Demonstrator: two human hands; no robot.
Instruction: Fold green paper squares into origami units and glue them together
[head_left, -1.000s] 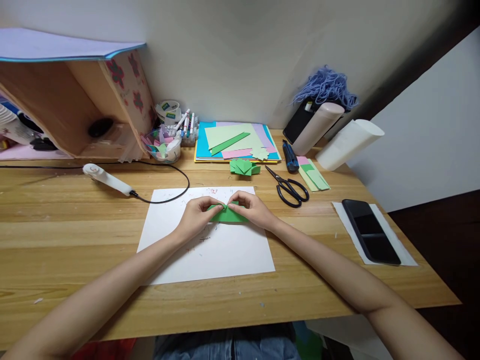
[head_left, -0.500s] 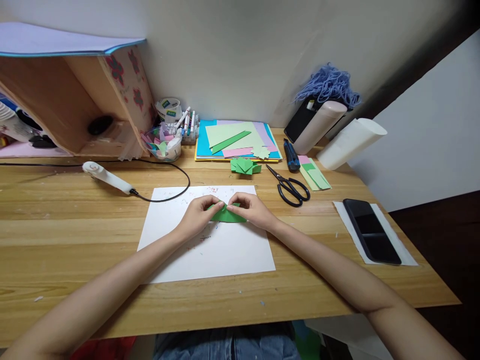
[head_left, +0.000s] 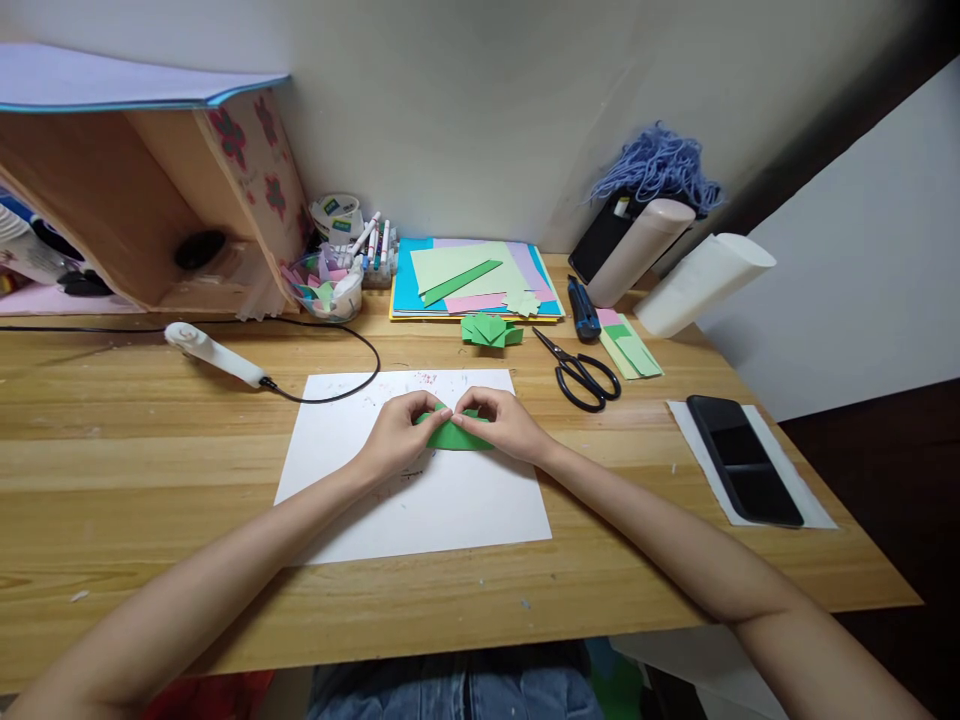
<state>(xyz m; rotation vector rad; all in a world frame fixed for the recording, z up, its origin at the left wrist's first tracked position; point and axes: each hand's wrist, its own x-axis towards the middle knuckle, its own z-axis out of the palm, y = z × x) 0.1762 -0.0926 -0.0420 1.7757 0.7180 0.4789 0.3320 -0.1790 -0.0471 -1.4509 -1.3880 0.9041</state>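
Note:
A piece of green paper (head_left: 459, 438) is held between my two hands, above a white sheet of paper (head_left: 465, 515) lying on the wooden table. My left hand (head_left: 401, 430) pinches it from the left, thumb and fingers closed. From the right, my right hand (head_left: 507, 425) pinches it too. The two thumb tips almost meet at the paper's upper middle. Fingers hide both ends of the green piece, so its full shape cannot be made out. Just beyond the sheet sits a folded green paper piece (head_left: 489, 331).
Black-handled scissors (head_left: 581, 375) and a blue utility knife (head_left: 583, 310) lie to the right, near small paper slips (head_left: 630, 350). Coloured sheets (head_left: 405, 290) are stacked behind. A corded white glue gun (head_left: 214, 355) lies left. A phone (head_left: 742, 460) rests at far right.
Both hands keep their pinch on the green paper. Its lower edge has tipped slightly towards me, and the thumbs have shifted a little.

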